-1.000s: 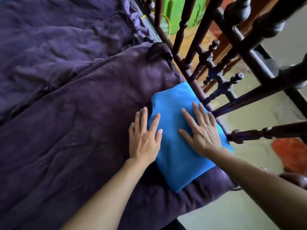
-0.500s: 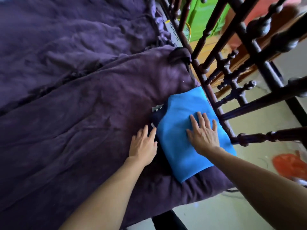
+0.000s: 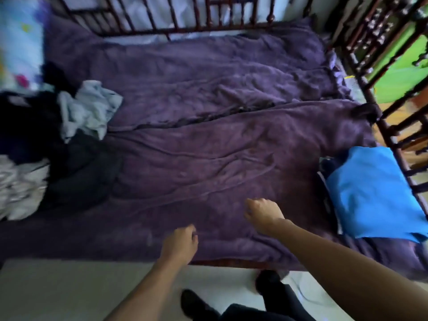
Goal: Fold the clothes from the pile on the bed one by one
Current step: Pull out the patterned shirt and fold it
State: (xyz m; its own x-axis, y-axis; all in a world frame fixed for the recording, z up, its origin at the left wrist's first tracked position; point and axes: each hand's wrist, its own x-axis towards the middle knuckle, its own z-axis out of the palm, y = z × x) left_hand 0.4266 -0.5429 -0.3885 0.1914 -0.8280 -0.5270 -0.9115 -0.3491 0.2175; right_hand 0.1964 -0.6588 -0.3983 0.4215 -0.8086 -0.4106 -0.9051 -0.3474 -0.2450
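Blue cloth [image 3: 372, 195] (smooth, folded rectangle).

The purple bed cover [image 3: 208, 147] is matt, plush-looking cloth, creased in long wrinkles; the folded blue garment [image 3: 370, 195] is smoother, flat matt cloth; the pale grey garment [image 3: 88, 107] on the clothes pile [image 3: 76, 172] is soft crumpled cloth; the bed rails [image 3: 209, 12] are dark turned wood with a slight gloss; the floor [image 3: 69, 293] looks pale and smooth.
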